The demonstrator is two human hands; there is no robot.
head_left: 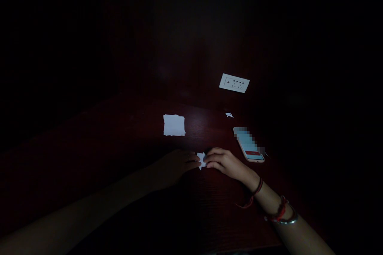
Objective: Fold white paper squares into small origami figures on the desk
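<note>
A small folded piece of white paper (201,160) lies on the dark red table, with pointed corners sticking out at its top and bottom. My left hand (182,162) closes on its left side, fingertips at the paper's edge and a ring on one finger. From the right, my right hand (223,161) grips the other side with bent fingers. Parts of the paper are covered by the fingertips. Beyond my left hand rests a loose stack of white paper sheets (174,125), its edges uneven.
To the right lies a lit phone (249,145) in a light case. A small folded white paper piece (229,115) sits farther back. A white socket panel (234,83) is set in the dark upright surface behind the table (134,127). The surroundings are very dark.
</note>
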